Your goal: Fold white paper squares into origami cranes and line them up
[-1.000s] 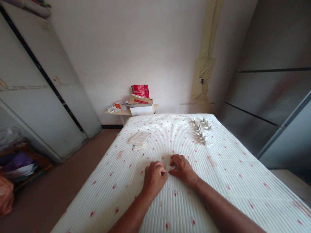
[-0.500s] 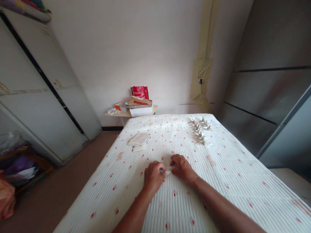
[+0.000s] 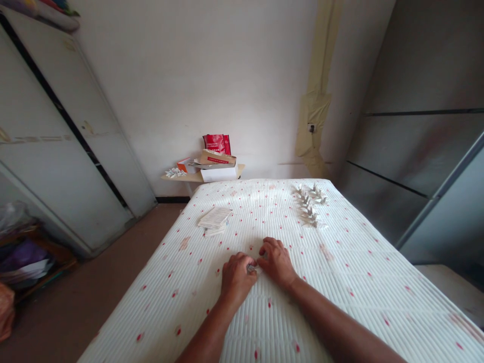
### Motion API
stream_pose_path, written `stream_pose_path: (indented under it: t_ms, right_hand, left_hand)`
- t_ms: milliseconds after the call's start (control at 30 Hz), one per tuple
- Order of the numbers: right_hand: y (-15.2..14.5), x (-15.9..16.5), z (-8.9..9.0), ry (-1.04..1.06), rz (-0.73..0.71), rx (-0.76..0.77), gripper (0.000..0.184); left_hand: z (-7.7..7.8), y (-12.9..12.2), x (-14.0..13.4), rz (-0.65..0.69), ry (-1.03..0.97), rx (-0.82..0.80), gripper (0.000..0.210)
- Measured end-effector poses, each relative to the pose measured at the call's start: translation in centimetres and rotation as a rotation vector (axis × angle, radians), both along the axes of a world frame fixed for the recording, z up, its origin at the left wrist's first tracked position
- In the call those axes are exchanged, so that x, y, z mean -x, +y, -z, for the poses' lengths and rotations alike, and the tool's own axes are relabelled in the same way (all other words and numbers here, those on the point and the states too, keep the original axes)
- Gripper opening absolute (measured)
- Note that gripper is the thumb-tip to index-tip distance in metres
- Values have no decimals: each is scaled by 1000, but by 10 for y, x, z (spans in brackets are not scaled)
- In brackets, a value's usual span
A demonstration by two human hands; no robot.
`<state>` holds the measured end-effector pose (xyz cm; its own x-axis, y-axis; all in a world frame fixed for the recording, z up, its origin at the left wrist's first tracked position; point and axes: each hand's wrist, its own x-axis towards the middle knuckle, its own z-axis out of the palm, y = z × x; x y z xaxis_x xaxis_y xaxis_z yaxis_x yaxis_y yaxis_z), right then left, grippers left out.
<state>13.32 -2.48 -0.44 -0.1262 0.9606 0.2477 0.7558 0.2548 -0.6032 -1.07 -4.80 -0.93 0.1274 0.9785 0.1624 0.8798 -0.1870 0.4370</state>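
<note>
Both hands meet low over the middle of the bed. My left hand (image 3: 238,278) is closed, pinching a small folded piece of printed paper (image 3: 251,268) between thumb and fingers. Curled close beside it, my right hand (image 3: 279,263) has its fingertips at the paper's right side; most of the paper is hidden by the fingers. Farther off to the left lies a stack of printed paper sheets (image 3: 215,218), slightly fanned. Several folded paper cranes (image 3: 310,204) stand grouped at the far right of the bed.
The white quilted bedcover (image 3: 325,312) has red spots. Beyond its far edge, a small table (image 3: 194,177) bears a white box (image 3: 219,174), a red bag (image 3: 217,143) and a pile of small white pieces (image 3: 176,172). Wardrobes (image 3: 56,126) flank the left.
My right hand has shifted left, closer to my left hand. Less of the folded paper shows between them now. The view has moved slightly.
</note>
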Motion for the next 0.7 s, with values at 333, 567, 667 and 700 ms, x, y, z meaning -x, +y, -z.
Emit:
stream_pose_path:
  t_ms: [333,567,667,700]
  right_hand:
    - [8,-7,10,23,-2,54,30]
    - [14,-19,13,176,-54,-7,37]
    - [11,-25,11,291,-151,-20,40]
    - [10,-26,11,320,-194,-31,40]
  left_hand:
    - [1,3,0,-17,-30,14,17]
    - [3,3,3,0,-116,-8,23]
    - [7,0,7,24,-214,-41,32]
    - [8,0,8,25,-265,-48,37]
